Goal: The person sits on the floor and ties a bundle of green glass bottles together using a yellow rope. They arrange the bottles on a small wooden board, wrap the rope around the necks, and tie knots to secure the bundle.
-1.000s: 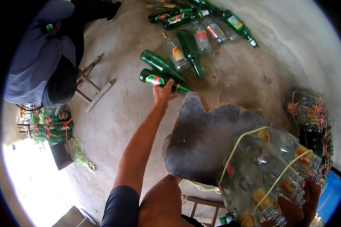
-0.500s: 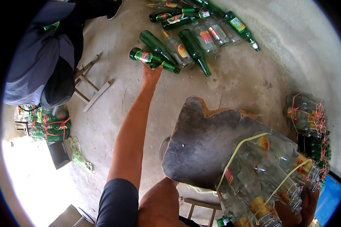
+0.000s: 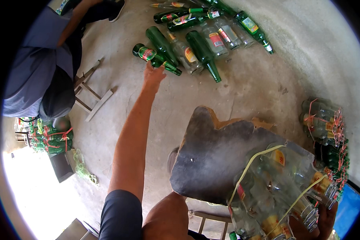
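My left hand [image 3: 155, 72] reaches out at the top centre with fingers apart, at the near side of a labelled green bottle [image 3: 148, 53] lying on the floor; whether it still touches the glass is unclear. A plain green bottle [image 3: 160, 44] lies just behind it. A dark board with a broken edge [image 3: 200, 156] is in front of me, carrying a bundle of clear bottles [image 3: 260, 184] looped with yellow cord. My right hand [image 3: 327, 216] is at the bundle's lower right, partly hidden, fingers curled against the bottles.
More loose bottles [image 3: 216, 40] lie toward the curving wall. A seated person [image 3: 40, 76] is at left beside a wooden stool [image 3: 92, 100]. Tied bottle bundles stand at left [image 3: 52, 138] and right [image 3: 324, 120], near tangled green cord [image 3: 83, 168]. Another stool [image 3: 206, 216] is below.
My left hand has moved the labelled green bottle up and left toward the loose bottles, and its fingers have loosened. The person at left now has a bare forearm in view.
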The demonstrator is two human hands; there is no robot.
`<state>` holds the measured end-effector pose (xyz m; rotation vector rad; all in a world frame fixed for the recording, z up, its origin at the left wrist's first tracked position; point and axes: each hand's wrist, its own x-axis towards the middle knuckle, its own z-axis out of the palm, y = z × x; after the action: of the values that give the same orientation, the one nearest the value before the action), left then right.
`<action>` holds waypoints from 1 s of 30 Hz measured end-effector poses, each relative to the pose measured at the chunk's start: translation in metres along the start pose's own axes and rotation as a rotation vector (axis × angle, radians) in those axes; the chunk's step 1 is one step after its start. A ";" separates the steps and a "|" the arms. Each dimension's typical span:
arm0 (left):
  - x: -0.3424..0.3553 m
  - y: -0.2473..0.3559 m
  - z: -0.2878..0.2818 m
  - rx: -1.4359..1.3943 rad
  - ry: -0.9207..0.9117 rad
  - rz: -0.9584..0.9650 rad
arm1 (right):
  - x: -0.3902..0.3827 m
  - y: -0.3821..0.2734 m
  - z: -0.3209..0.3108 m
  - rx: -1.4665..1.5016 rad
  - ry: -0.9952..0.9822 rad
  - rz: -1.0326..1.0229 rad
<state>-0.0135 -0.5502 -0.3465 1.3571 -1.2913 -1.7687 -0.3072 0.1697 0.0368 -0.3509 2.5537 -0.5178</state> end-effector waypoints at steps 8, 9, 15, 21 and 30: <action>0.017 0.000 -0.025 -0.001 0.049 0.001 | 0.002 0.024 -0.014 -0.152 0.053 -0.097; 0.017 -0.004 -0.020 -0.002 0.053 -0.023 | 0.002 0.022 -0.017 -0.153 0.039 -0.077; -0.005 -0.008 0.018 -0.025 -0.017 -0.125 | 0.004 0.019 -0.024 -0.349 0.007 -0.244; 0.001 0.005 0.018 -0.072 -0.050 -0.072 | 0.005 0.029 -0.030 -0.390 0.055 -0.254; 0.020 -0.034 -0.010 0.563 0.252 0.364 | 0.015 0.020 -0.028 -0.411 -0.004 -0.321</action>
<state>-0.0062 -0.5578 -0.3862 1.4508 -1.8283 -0.9898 -0.3375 0.1903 0.0441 -0.9150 2.6004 -0.0935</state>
